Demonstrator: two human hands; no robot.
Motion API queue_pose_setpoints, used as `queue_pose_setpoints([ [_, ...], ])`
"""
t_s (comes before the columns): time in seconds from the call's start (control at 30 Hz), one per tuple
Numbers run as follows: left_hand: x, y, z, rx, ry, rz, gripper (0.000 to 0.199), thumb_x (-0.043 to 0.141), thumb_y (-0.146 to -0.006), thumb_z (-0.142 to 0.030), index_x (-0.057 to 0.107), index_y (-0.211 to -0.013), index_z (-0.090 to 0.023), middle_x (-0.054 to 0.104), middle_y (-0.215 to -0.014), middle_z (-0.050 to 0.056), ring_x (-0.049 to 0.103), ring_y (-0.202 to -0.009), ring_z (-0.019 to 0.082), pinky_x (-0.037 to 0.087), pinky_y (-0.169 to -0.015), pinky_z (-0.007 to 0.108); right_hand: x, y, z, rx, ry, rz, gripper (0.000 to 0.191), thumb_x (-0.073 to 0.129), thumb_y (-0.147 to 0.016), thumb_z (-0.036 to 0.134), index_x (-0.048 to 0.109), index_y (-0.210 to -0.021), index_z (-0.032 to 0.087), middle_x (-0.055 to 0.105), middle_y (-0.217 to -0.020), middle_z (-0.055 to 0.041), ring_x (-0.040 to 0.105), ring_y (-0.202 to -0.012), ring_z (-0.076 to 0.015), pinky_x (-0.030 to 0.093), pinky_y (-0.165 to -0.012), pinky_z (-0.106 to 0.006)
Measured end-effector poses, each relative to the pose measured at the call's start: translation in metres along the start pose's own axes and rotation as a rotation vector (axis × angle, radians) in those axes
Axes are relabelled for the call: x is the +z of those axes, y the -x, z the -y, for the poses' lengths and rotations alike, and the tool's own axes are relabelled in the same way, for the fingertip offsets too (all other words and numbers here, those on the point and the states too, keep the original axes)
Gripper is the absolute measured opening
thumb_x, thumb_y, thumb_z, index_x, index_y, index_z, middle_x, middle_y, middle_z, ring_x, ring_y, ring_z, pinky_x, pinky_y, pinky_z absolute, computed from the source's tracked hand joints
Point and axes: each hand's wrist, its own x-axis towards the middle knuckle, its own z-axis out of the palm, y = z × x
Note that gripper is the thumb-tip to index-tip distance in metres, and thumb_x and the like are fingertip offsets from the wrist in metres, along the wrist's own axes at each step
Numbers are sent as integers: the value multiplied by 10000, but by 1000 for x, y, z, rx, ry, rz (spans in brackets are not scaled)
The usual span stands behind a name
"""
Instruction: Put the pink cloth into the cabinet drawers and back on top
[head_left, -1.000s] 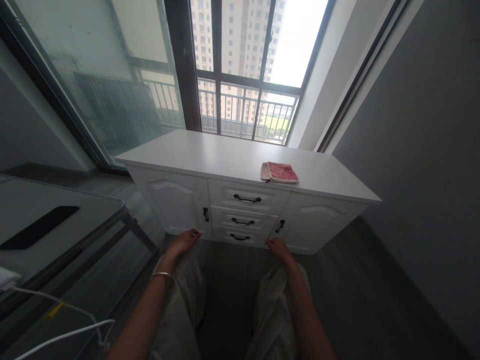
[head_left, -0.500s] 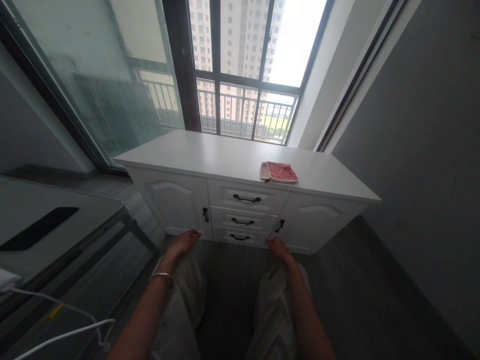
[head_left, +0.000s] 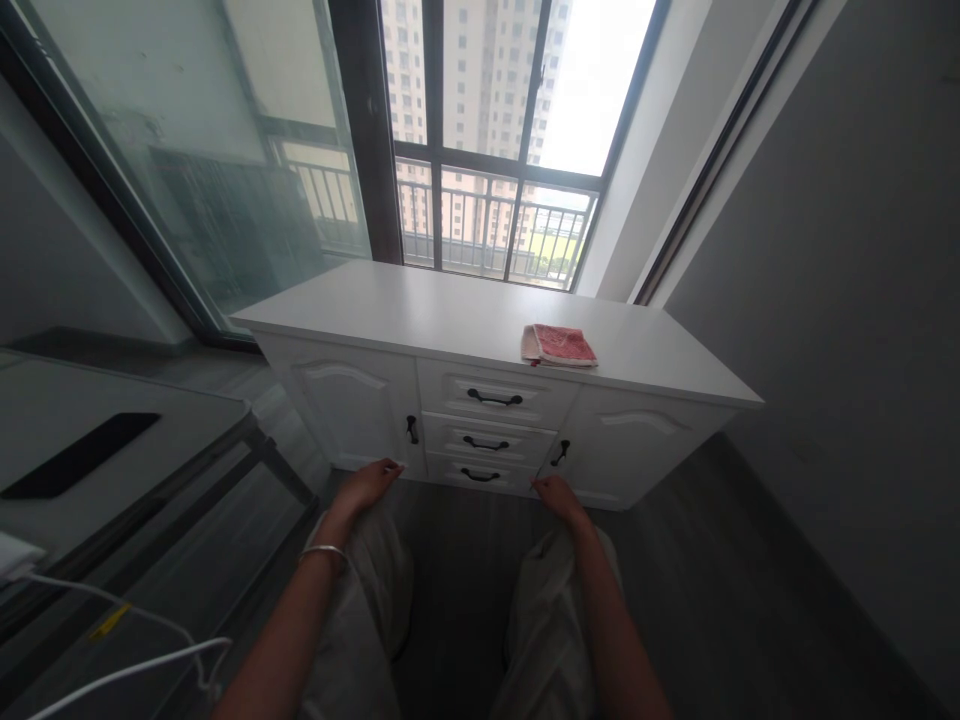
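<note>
A dark-framed window (head_left: 435,155) looks onto a balcony railing (head_left: 487,215) and a pale high-rise (head_left: 476,90). At left, a table (head_left: 187,405) bears a flat black object (head_left: 82,455), near a white cable (head_left: 135,665).

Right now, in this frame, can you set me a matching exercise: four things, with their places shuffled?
1. Bare right hand
2. Folded red cloth, pale-edged
3. Thin silver-coloured bangle
4. Flat black oblong object

A. On the pale-topped table
B. Around the left wrist
C. Shown below the right-hand black door handle
D. On the white panelled cabinet

Pairs: 1-C, 2-D, 3-B, 4-A
</note>
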Motion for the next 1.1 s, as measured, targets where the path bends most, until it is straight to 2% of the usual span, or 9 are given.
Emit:
queue_pose_setpoints([
  [0.6, 4, -4, 5, -12, -1, -11, 538, 427, -950, -533, 727, -1230, -186, 752, -1297, 146, 703, -1206, 313, 517, -1005, 366, -2, 0, 1, 0, -9, -6, 498, 460, -967, 444, 374, -518, 246, 399, -551, 6, 459, -610, -171, 348, -664, -301],
  [0.8, 2, -3, 4, -9, -10, -13, 539, 416, -951, -521, 719, -1237, -180, 742, -1318, 152, 693, -1221, 315, 512, -1020, 372, -3, 2, 3, 4, -24, -14, 490, 464, -961, 433, 364, -521, 242, 385, -554, 12, 426, -605, -158, 311, -635, -294],
  [1.1, -1, 2, -1, -6, 3, -30, 514, 438, -946, -514, 736, -1206, -187, 754, -1293, 151, 701, -1212, 318, 517, -1010, 379, -5, 4, 5, 33, -24, -17, 483, 466, -956, 449, 394, -524, 245, 450, -564, -16, 507, -642, -190, 370, -675, -305],
])
